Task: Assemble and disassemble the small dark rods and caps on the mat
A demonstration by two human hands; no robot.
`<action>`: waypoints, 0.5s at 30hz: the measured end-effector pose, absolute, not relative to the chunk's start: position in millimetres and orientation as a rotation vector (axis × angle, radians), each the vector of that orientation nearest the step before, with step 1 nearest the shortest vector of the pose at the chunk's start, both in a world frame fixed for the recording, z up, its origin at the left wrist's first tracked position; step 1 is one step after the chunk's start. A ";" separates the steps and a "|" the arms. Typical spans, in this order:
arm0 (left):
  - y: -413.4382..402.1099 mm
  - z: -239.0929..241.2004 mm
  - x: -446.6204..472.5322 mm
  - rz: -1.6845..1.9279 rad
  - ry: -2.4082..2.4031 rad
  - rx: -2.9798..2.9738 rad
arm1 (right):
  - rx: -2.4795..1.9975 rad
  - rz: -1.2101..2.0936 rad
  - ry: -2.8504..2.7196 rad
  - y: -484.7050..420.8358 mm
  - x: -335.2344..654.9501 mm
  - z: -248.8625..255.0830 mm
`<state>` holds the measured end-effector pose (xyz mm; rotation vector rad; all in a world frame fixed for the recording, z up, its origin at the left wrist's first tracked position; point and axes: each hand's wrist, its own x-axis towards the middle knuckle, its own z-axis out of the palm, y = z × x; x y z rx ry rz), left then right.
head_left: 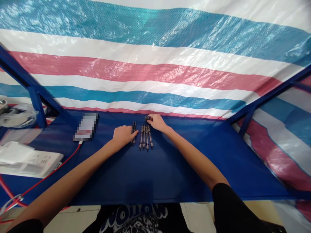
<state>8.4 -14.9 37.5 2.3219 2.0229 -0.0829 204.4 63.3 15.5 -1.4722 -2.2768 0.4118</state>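
Two slim dark pens (133, 137) lie side by side on the blue table, pointing away from me. My left hand (122, 136) is closed at their left side, its fingers curled and its thumb laid across them. To their right, several grey and black pens (146, 139) with clips lie in a fanned row. Just past the far ends of that row, my right hand (156, 122) pinches at a small cluster of dark parts (147, 118). Its fingertips partly cover this cluster, and the parts are too small to name.
A phone (86, 126) with a charging cable lies on the left of the blue table (150, 178). Nearer me stands a white power strip (46, 161) with red cables. A striped plastic sheet (155, 74) hangs behind, between blue metal frame bars (257, 100).
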 end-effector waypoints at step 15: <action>-21.2 39.0 24.5 0.114 1.931 2.488 | -1.542 0.377 -2.080 -14.0 206.8 9.0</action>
